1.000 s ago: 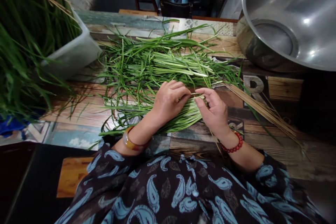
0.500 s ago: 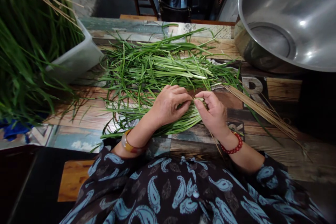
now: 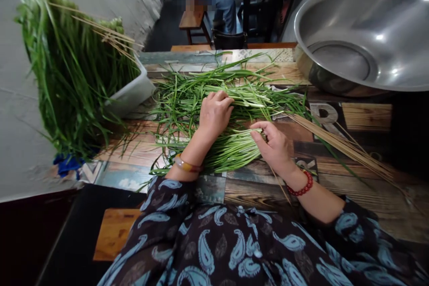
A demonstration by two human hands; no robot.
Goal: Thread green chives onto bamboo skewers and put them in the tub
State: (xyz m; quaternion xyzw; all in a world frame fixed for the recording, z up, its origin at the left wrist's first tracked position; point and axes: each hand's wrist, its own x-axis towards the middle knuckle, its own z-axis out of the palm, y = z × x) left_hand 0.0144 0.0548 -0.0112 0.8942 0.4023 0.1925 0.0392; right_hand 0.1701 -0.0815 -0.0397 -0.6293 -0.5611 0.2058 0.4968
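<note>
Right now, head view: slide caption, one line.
Left hand at loose green stalks, right hand at the end of a gathered bunch, metal bowl at right.

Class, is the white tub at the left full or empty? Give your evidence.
Full, as far as shows: garlic chives rise above the white tub's rim and hang over its side.

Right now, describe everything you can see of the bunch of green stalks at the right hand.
The bunch of thin green stalks looks fresh and smooth, paler toward its gathered right end and darker, leafier leftward. It lies flat, roughly crosswise, on the patchwork wood-look tabletop, nearer the person than the loose heap of green stalks. The thumb and fingers of the bare right hand hold its pale end; its leafy side passes beneath the left forearm. Whether it is tied cannot be told.
</note>
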